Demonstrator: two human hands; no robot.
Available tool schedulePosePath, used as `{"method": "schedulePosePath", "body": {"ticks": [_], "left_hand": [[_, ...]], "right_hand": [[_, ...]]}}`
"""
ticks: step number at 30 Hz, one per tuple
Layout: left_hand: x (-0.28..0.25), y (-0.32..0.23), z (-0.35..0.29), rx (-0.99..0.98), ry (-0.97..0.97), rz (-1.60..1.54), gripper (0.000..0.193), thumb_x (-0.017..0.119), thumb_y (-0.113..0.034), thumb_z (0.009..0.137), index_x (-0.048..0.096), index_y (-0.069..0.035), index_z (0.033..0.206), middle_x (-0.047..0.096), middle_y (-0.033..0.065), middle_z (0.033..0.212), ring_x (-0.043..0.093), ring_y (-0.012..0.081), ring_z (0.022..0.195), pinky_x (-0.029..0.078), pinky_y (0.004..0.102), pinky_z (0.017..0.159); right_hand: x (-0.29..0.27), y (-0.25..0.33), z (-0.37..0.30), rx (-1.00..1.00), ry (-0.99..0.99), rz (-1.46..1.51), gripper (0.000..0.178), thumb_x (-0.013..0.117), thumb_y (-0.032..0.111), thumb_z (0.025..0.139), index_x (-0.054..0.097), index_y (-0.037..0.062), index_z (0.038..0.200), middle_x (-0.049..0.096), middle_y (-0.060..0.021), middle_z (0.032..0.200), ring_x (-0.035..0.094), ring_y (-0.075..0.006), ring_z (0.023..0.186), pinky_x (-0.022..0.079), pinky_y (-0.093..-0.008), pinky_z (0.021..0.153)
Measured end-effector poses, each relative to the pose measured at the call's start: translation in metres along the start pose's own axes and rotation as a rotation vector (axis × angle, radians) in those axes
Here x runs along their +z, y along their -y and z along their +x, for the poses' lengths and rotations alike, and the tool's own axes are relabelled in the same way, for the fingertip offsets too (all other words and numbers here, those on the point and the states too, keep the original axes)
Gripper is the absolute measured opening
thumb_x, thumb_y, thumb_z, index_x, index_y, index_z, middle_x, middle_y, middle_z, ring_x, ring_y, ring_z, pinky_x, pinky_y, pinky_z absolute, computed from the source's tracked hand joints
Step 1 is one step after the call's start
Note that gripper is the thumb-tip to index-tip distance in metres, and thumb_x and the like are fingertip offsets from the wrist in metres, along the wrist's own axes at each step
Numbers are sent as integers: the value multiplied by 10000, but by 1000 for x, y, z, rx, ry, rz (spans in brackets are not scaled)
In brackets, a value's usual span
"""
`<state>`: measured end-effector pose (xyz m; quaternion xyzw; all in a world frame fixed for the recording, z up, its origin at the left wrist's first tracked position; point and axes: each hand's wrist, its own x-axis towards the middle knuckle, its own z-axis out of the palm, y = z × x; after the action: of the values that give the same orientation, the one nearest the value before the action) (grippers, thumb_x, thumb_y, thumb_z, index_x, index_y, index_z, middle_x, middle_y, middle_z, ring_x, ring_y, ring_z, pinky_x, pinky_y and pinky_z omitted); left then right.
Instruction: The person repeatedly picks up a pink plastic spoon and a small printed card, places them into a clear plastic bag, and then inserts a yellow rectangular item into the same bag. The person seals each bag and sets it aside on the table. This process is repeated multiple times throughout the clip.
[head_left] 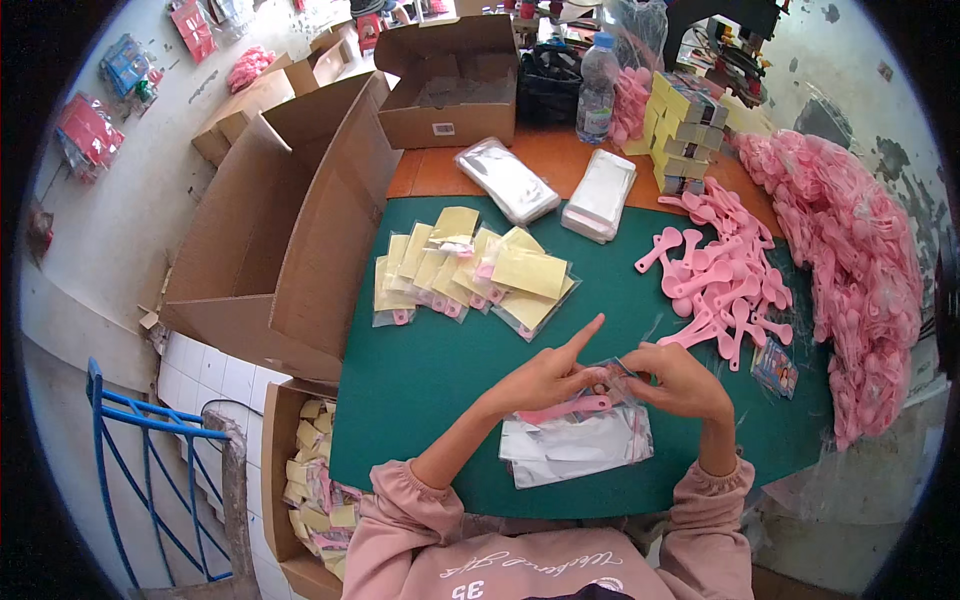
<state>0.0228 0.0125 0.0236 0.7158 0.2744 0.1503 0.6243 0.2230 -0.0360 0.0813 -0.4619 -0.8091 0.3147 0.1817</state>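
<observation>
Over a small stack of clear plastic bags (580,455) at the table's near edge, both my hands work at one small printed bag piece. My left hand (545,380) points its index finger outward while the thumb presses the clear plastic bag (603,378) below. My right hand (682,380) pinches that bag's upper right edge between thumb and fingers. A pink spoon (570,408) lies just under my left hand; whether it is inside the bag I cannot tell. To the right of my right hand is a printed card (774,368) beside a heap of pink spoons (725,275).
Filled bags with yellow cards (530,272) lie at the table's middle left. Two bundles of clear bags (600,195), stacked card packs (688,125) and a water bottle (597,90) stand behind. Bagged pink spoons (840,270) line the right; cardboard boxes (335,215) stand left.
</observation>
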Motion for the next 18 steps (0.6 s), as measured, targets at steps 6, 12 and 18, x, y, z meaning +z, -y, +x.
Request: {"method": "schedulePosePath", "body": {"ticks": [6, 12, 18], "left_hand": [[-2, 8, 2, 177, 8, 83, 546, 536, -260, 864, 314, -64, 1322, 595, 120, 677, 478, 133, 552, 410, 277, 555], [-13, 12, 3, 71, 152, 89, 368, 528, -254, 867, 512, -41, 1166, 568, 71, 633, 418, 100, 529, 354, 264, 484], [-2, 15, 5, 238, -16, -30, 401, 529, -257, 861, 487, -55, 1204, 535, 105, 617, 401, 110, 508, 353, 288, 476]], "right_hand": [[11, -5, 2, 221, -132, 203, 141, 650, 115, 677, 612, 7, 759, 590, -86, 659, 530, -178, 573, 411, -292, 545], [6, -10, 0, 280, -142, 233, 111, 660, 71, 691, 616, 7, 770, 548, -12, 636, 445, -69, 539, 361, -227, 490], [14, -21, -2, 168, -132, 85, 169, 685, 142, 683, 623, 26, 789, 502, -30, 618, 449, -94, 543, 346, -241, 485]]}}
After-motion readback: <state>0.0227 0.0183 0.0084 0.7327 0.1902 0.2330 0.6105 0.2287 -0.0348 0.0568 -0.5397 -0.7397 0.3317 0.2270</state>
